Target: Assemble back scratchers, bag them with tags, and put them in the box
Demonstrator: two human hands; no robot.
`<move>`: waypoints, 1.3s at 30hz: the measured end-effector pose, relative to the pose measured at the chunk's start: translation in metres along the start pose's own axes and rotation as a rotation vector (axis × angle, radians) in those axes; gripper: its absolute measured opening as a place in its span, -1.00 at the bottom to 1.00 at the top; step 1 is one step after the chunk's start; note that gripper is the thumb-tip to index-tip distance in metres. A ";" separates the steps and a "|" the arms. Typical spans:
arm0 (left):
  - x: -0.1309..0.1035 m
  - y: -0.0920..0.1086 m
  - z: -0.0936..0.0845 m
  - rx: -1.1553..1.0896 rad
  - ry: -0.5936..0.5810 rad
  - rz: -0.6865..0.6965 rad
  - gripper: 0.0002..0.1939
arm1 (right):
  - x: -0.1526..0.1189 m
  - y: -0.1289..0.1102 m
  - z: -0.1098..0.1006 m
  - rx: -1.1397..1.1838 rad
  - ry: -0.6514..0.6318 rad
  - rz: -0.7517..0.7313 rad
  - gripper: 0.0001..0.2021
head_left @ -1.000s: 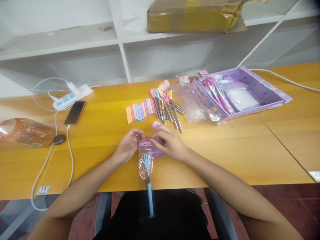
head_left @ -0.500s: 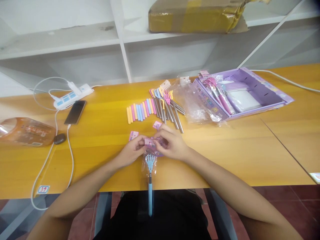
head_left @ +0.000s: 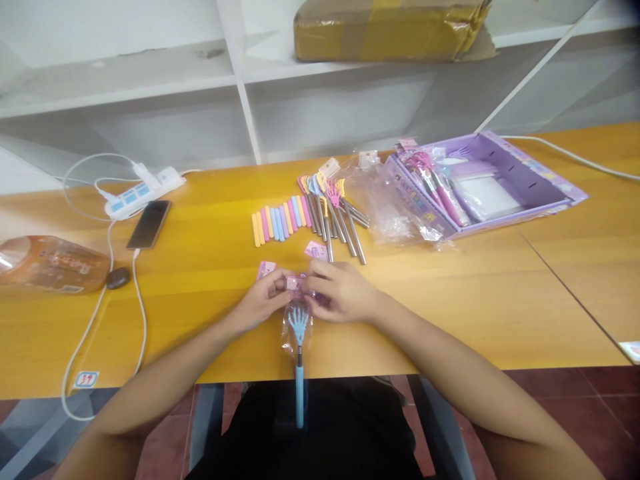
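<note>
A blue hand-shaped back scratcher in a clear plastic bag hangs over the table's front edge, its handle pointing down. My left hand pinches the top of the bag at its pink header card. On the right, my right hand has its fingers closed at the same card. Pink cards lie just beyond my hands. Behind them are a row of pastel handles and a pile of metal rods with coloured hand-shaped heads.
A purple box holds packaged scratchers, with loose plastic bags beside it. At left are a power strip, a phone, cables and an orange packet. A taped carton sits on the shelf.
My right hand has turned, its fingers now curled lower at the card. The pink card beyond it lies more fully in view. The bagged scratcher has barely shifted.
</note>
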State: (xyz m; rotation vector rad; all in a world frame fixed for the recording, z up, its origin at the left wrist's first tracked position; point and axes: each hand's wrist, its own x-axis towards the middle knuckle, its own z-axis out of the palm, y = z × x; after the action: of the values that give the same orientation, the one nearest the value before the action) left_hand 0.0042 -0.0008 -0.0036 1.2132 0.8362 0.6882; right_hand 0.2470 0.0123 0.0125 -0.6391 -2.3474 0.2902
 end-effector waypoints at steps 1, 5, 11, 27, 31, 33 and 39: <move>0.000 0.000 0.000 0.007 0.006 0.000 -0.65 | 0.000 0.000 0.000 0.025 -0.009 -0.007 -0.88; 0.001 0.001 0.002 0.052 0.042 0.000 -0.67 | -0.001 0.000 0.000 0.073 0.019 0.084 -0.86; -0.002 0.003 0.003 0.125 0.057 -0.002 -0.68 | -0.005 0.003 0.006 0.154 -0.075 0.267 -0.53; -0.007 0.004 0.006 0.139 0.112 0.025 -0.67 | -0.003 0.001 0.008 0.556 -0.196 0.316 -0.41; -0.006 0.004 0.005 0.156 0.099 0.013 -0.65 | -0.005 0.003 0.008 0.546 -0.204 0.290 -0.38; -0.006 0.004 0.005 0.164 0.093 0.006 -0.65 | -0.005 0.004 0.007 0.537 -0.195 0.273 -0.37; -0.007 0.004 0.003 0.159 0.049 -0.003 -0.64 | -0.005 0.005 0.004 0.529 -0.202 0.247 -0.35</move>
State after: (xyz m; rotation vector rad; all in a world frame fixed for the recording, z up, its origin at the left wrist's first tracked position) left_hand 0.0032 -0.0070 0.0024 1.3415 0.9474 0.6602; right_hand 0.2492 0.0138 0.0052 -0.6525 -2.2306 1.0877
